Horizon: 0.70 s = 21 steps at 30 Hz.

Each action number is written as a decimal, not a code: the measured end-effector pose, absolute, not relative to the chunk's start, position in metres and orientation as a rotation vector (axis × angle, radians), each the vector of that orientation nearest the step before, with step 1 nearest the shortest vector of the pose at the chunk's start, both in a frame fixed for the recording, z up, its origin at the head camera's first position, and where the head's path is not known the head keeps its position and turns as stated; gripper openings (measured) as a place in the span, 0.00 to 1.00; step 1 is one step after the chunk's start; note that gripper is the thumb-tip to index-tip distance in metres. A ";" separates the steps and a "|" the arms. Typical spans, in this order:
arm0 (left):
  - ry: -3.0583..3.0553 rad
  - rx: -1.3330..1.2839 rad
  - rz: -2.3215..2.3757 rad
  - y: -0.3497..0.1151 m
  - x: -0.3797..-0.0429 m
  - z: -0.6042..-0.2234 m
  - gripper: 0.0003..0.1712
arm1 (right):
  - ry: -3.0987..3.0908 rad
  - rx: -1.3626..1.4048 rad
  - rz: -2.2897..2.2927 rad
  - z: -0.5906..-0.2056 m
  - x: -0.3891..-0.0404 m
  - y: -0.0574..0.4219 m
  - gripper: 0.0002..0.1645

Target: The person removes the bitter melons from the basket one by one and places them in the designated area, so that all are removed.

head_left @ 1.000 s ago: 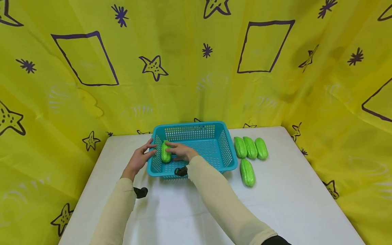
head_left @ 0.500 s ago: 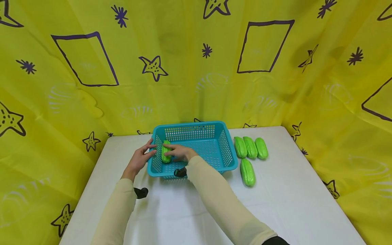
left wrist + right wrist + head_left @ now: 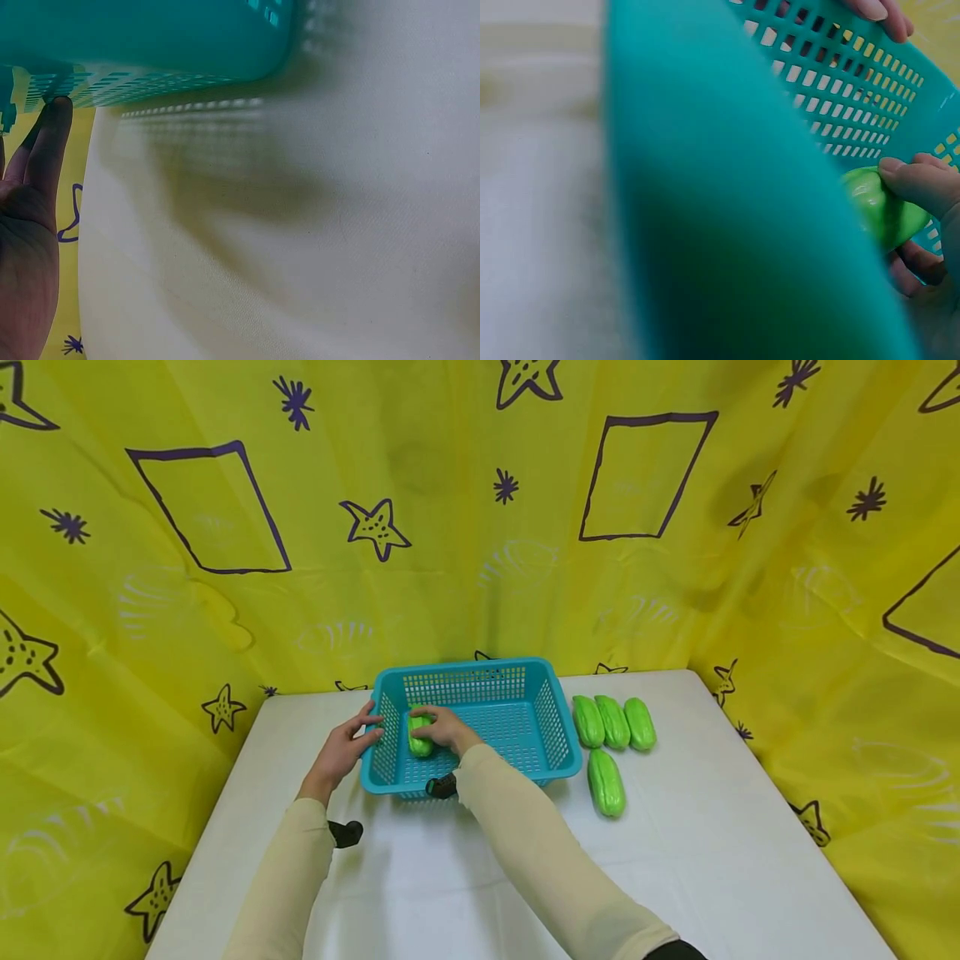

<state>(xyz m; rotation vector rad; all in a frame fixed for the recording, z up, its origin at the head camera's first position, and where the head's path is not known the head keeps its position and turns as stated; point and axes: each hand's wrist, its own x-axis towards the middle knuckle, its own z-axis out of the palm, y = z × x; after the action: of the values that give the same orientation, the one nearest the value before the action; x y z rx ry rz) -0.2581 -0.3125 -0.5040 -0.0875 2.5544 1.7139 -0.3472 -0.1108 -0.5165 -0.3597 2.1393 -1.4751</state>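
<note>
A blue-green plastic basket point(image 3: 465, 666) with lattice walls stands on the white table. Inside, toward its left end, lies a bright green ribbed gourd point(image 3: 418, 747). My right hand point(image 3: 446, 731) reaches over the front rim and grips this gourd, thumb point(image 3: 907, 180) on one side and fingers beneath it in the right wrist view. My left hand point(image 3: 343, 752) holds the basket's left rim, two fingertips point(image 3: 871, 9) lapping over it. Other fingers point(image 3: 49, 146) press along the outer wall in the left wrist view. The right palm covers part of the gourd.
To the basket's right, three more green gourds point(image 3: 614, 722) lie side by side, and another gourd point(image 3: 607, 783) lies in front of them. A yellow curtain point(image 3: 450, 593) with dark star drawings rises behind the table point(image 3: 712, 843).
The gourd in the basket has shifted a little to the right, away from the left wall, along with my right hand. My left hand has stayed at the rim.
</note>
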 end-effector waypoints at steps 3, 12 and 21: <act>2.565 -0.105 1.699 -0.312 -0.259 -0.504 0.27 | 2.107 -0.374 -1.468 -0.515 -0.348 -0.106 0.28; 2.580 -0.107 1.690 -0.311 -0.257 -0.502 0.27 | 2.088 -0.365 -1.385 -0.504 -0.352 -0.094 0.31; 2.600 -0.123 1.662 -0.309 -0.257 -0.502 0.26 | 2.006 -0.297 -1.447 -0.501 -0.362 -0.078 0.28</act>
<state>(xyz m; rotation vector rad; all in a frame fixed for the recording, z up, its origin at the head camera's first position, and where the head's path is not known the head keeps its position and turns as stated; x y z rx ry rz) -0.2573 -0.3093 -0.5018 -0.1227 2.6002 1.6616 -0.3622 -0.0781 -0.5009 -0.2971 2.0057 -1.4471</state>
